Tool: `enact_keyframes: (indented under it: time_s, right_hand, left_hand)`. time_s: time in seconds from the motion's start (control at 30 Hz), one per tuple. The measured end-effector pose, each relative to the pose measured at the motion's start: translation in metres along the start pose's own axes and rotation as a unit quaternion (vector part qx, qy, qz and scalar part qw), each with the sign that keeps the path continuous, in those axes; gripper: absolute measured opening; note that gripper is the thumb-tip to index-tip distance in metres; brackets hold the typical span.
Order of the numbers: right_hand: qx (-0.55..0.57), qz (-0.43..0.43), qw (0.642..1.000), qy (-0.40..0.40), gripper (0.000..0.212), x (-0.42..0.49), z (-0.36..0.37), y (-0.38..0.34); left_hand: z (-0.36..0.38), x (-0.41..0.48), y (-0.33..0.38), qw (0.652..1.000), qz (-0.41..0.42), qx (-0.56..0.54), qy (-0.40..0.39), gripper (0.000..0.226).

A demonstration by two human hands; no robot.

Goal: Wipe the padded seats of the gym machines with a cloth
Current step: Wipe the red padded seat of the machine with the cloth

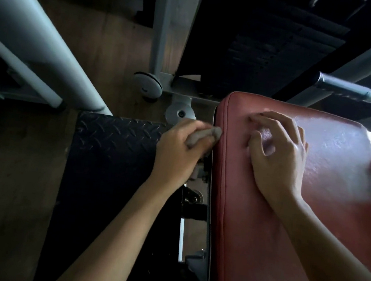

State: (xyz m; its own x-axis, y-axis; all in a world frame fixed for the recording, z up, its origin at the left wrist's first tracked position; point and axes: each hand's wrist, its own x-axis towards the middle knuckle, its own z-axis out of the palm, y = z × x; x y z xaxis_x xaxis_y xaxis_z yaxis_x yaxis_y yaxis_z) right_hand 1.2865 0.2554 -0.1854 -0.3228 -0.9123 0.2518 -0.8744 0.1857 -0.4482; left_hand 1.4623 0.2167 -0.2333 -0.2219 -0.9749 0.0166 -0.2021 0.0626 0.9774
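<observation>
Left hand: the left hand (178, 153) was curled closed around a bunched grey cloth (203, 135), fingers wrapped over it, with one end of the wad poking out toward the pad.
Cloth: it sat pressed against the left side edge of the red padded seat (286, 219), near the far corner, right at the piped seam.
Right hand: the right hand (277, 154) lay on top of the pad with nothing in it, fingers bent and fingertips (254, 120) digging lightly into the vinyl, seemingly bracing it.
Seat: it ran from the bottom of the view up to a rounded far end, glossy where light struck it on the right.
Step in hand: judged to be wiping the side edge of this pad, not its top face.
Next move: probably a stroke along the seam toward the body, with steady pressure and the right hand holding the pad firm.
Surroundings: a black chequer-plate footplate (115, 146) lay just left of the pad, grey frame tubes (37, 40) beyond it on a wooden floor (11, 179).
Hard to make out: the pad's right edge was blurred and washed out; the mechanism under the seat was dark; most of the cloth was hidden inside the fist.
</observation>
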Motion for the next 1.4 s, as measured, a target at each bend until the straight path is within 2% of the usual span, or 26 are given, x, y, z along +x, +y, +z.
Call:
enact_keyframes:
  time_s: [0.1,0.23,0.4,0.53,0.7,0.8,0.9,1.0,1.13,1.2,1.4]
  right_hand:
    - [0.015,-0.014,0.999,-0.036,0.036,-0.021,-0.011,-0.005]
    - [0.0,-0.048,0.996,-0.081,0.044,-0.08,-0.019,-0.005]
    - [0.004,-0.033,0.997,-0.065,0.043,-0.092,-0.018,-0.005]
    - [0.025,-0.039,0.998,-0.048,0.041,-0.092,-0.016,-0.005]
    - [0.027,-0.033,0.999,-0.031,0.04,-0.093,-0.015,-0.006]
    - [0.02,-0.026,0.999,-0.03,0.041,-0.093,-0.016,-0.009]
    - [0.025,-0.025,0.999,-0.027,0.041,-0.095,-0.014,-0.01]
    - [0.03,-0.027,0.999,-0.024,0.04,-0.095,-0.014,-0.009]
    - [0.035,-0.027,0.999,-0.023,0.039,-0.095,-0.014,-0.008]
    - [0.037,-0.025,0.999,-0.025,0.039,-0.096,-0.015,-0.009]
    - [0.034,-0.029,0.999,-0.019,0.039,-0.097,-0.015,-0.009]
  left_hand:
    - [-0.011,-0.028,-0.009,1.0,-0.018,-0.024,-0.01,0.015]
    - [-0.025,-0.065,-0.019,0.994,-0.055,-0.078,0.053,0.018]
    - [-0.02,-0.088,-0.021,0.99,-0.068,-0.124,0.027,0.021]
    - [0.006,-0.093,-0.011,0.994,-0.022,-0.108,-0.002,0.016]
    - [0.008,-0.033,-0.013,0.998,0.007,-0.036,0.046,0.018]
    - [0.002,-0.032,-0.016,0.998,0.009,-0.055,-0.002,0.018]
    - [0.0,-0.095,-0.018,0.991,-0.033,-0.116,-0.056,0.012]
    - [0.001,-0.122,-0.021,0.991,-0.01,-0.121,-0.064,0.013]
    - [0.001,-0.072,-0.019,0.996,-0.002,-0.077,-0.039,0.016]
    - [0.005,-0.061,-0.017,0.996,-0.004,-0.09,-0.014,0.018]
    - [-0.006,-0.1,-0.016,0.992,0.048,-0.079,-0.091,0.013]
